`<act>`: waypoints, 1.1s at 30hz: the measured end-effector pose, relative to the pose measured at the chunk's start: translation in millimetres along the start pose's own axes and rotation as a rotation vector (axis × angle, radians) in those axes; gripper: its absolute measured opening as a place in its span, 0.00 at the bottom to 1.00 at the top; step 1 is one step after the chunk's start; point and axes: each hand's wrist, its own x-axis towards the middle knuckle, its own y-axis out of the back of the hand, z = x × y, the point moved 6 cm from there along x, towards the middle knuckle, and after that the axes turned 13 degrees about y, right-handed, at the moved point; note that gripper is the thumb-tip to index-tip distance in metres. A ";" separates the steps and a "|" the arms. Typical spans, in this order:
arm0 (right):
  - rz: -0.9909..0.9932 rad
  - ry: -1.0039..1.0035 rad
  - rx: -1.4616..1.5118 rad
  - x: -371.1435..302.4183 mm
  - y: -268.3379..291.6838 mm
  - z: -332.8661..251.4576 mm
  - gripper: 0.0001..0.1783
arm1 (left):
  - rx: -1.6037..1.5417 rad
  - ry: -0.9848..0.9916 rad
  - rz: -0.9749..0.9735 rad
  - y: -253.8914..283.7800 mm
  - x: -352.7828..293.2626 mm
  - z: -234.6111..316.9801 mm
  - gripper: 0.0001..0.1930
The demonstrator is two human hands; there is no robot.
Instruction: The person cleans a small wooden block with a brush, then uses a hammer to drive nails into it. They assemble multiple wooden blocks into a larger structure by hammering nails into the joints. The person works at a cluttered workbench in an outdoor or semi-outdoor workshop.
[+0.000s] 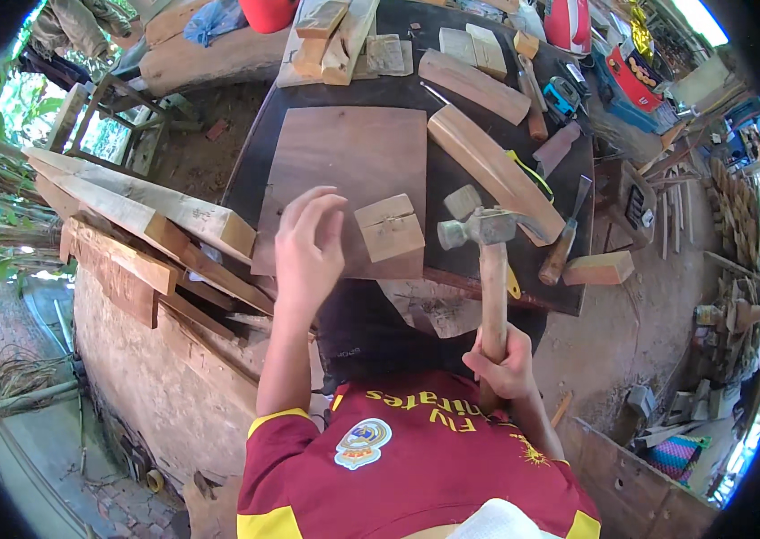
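Head-worn fisheye view, looking steeply down, near the workbench (439, 175)

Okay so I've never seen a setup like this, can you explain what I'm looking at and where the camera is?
There's no robot here, just a person's bare hands. The single picture comes from the left of two wide fisheye cameras worn on the head, looking down, so straight edges bend near the rim.

The right hand grips a claw hammer by its wooden handle. The left hand, fingers loosely bent, seems to hold nothing; it is near a square wooden block with a split-looking mark across it.

The block lies over a flat brown board on a dark table. Also on the table are a small wood piece, a long curved wooden piece and a wooden-handled chisel.
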 end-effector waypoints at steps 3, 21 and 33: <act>-0.013 0.000 -0.026 2.7 -3.5 2.2 0.15 | -0.013 -0.003 -0.144 -11.0 -10.6 14.2 0.20; 0.041 0.076 -0.117 -3.9 15.4 3.7 0.15 | 0.116 -0.131 0.024 -35.5 19.6 15.4 0.21; 0.078 0.226 -0.392 24.6 12.5 -20.4 0.16 | -0.027 -0.039 -0.137 -33.0 16.1 29.3 0.18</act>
